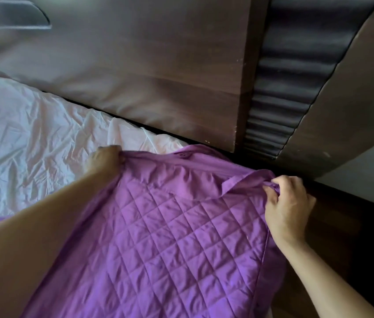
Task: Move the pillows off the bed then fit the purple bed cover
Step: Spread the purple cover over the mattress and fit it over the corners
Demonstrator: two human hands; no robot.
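Fitting the purple cover (170,237): left hand (104,160) and right hand (288,203) each pinch its top hem; next, tuck the corner beyond the right hand

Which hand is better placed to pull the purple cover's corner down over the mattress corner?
Right, probably. The right hand grips the purple cover at its bunched corner, at the bed's side by the headboard; the left hand grips its edge farther in, over the white sheet.
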